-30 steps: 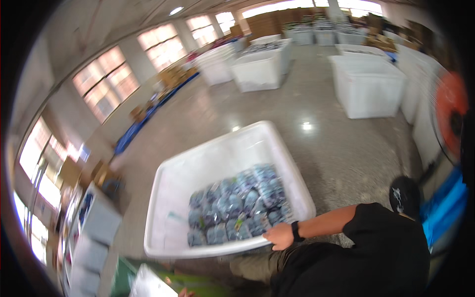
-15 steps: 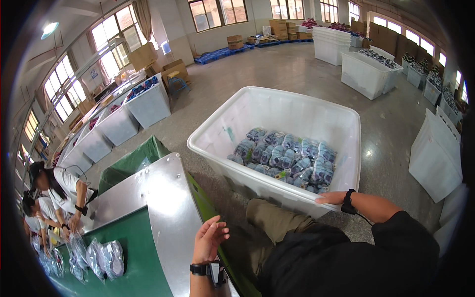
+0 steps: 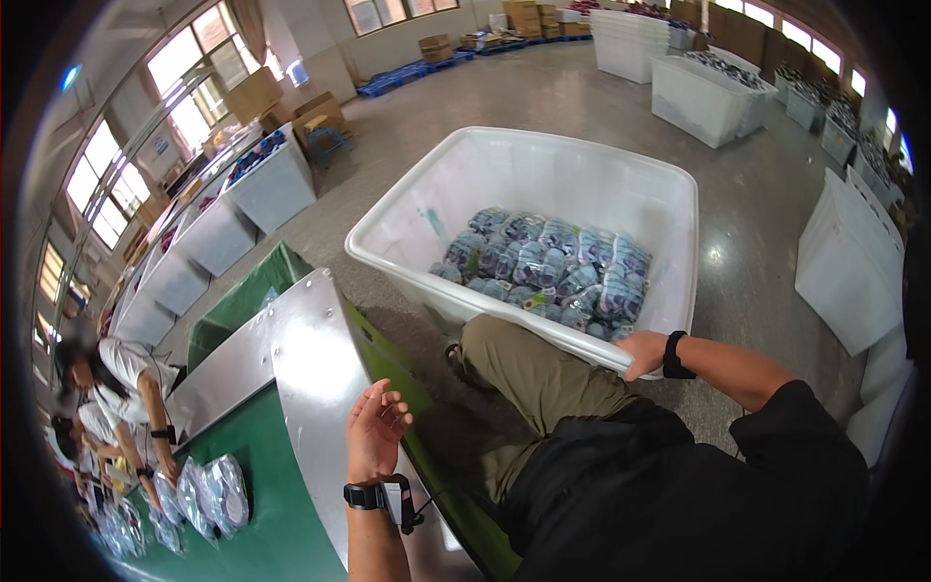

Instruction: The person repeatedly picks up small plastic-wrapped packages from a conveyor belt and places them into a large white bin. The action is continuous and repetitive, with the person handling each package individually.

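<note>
View has swung down since 1 s ago — right hand [image 3: 640, 351] still grips the white tub [image 3: 679, 209] rim, center-right; bagged packs [image 3: 548, 267] inside. Left hand [image 3: 375, 432] now in frame, loosely open, empty, above the steel ramp [image 3: 305, 349] — nothing picked.

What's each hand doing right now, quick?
Left hand: open, empty, fingers loosely curled above the metal chute.
Right hand: gripping the rim of the white bin; fingers curl over the rim.

R hand [image 3: 642, 351] grips white bin [image 3: 504, 175] rim.
</note>
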Demonstrator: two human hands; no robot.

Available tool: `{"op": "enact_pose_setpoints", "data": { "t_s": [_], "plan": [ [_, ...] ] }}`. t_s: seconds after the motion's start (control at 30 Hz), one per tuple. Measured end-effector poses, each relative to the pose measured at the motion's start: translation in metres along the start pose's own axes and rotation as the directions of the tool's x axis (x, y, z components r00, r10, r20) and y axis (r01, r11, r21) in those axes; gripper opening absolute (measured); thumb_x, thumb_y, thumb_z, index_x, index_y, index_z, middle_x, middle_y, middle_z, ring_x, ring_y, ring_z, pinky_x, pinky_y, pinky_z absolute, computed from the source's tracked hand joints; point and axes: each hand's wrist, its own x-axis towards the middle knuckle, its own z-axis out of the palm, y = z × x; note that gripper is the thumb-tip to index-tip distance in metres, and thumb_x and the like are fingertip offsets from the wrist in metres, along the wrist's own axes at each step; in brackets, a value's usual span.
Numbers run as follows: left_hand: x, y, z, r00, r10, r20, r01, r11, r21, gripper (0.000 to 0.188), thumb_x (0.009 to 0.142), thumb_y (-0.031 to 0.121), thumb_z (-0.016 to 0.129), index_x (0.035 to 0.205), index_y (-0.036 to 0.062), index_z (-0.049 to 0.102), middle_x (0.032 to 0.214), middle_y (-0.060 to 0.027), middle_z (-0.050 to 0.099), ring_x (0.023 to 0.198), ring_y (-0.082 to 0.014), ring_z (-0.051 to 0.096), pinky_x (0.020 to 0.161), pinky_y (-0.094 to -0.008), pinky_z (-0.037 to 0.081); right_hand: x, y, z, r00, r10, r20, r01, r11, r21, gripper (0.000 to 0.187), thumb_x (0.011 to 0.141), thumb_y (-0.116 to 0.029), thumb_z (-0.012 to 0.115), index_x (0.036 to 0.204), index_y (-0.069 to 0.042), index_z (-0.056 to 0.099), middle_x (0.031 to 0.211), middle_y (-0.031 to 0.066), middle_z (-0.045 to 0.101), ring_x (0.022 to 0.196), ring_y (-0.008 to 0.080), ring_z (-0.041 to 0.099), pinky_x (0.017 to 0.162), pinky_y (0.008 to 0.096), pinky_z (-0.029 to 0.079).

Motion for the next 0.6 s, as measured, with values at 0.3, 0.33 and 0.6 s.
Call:
{"op": "enact_pose_setpoints", "data": {
  "t_s": [0.3, 0.33, 0.6],
  "plan": [
    [0.043, 0.02, 0.029, 0.984, -0.04, 0.174, 0.018, 0.992, 0.128, 0.026, 0.103, 0.019, 0.06, 0.124, 0.0044, 0.062, 0.101, -0.0073, 0.068, 0.088, -0.0182, 0.066, 0.077, -0.0344, 0.057, -0.02, 0.002, 0.008, 0.989, 0.08, -0.126, -0.094, 0.989, -0.11, 0.046, 0.069, -0.039, 0.076, 0.097, -0.003, 0.072, 0.085, 0.0204, 0.072, 0.083, 0.0402, 0.07, 0.078, 0.0498, 0.054],
    [0.051, 0.021, 0.029, 0.981, -0.038, 0.188, 0.011, 0.99, 0.141, 0.026, 0.103, 0.019, 0.06, 0.124, 0.0044, 0.062, 0.102, -0.0075, 0.068, 0.088, -0.0182, 0.066, 0.077, -0.0344, 0.057, -0.019, 0.003, 0.008, 0.987, 0.106, -0.122, -0.121, 0.985, -0.125, 0.046, 0.069, -0.039, 0.076, 0.098, -0.003, 0.072, 0.085, 0.0208, 0.072, 0.083, 0.0403, 0.07, 0.078, 0.0499, 0.054],
    [0.089, 0.027, -0.01, 0.987, -0.071, 0.146, 0.041, 0.98, 0.197, 0.028, 0.104, 0.022, 0.059, 0.125, 0.005, 0.062, 0.102, -0.0064, 0.067, 0.089, -0.0177, 0.066, 0.078, -0.0338, 0.056, -0.012, -0.006, 0.006, 0.986, 0.138, -0.097, -0.151, 0.978, -0.142, 0.047, 0.071, -0.038, 0.072, 0.1, -0.001, 0.068, 0.086, 0.023, 0.071, 0.085, 0.0429, 0.069, 0.079, 0.0509, 0.054]
  ]
}}
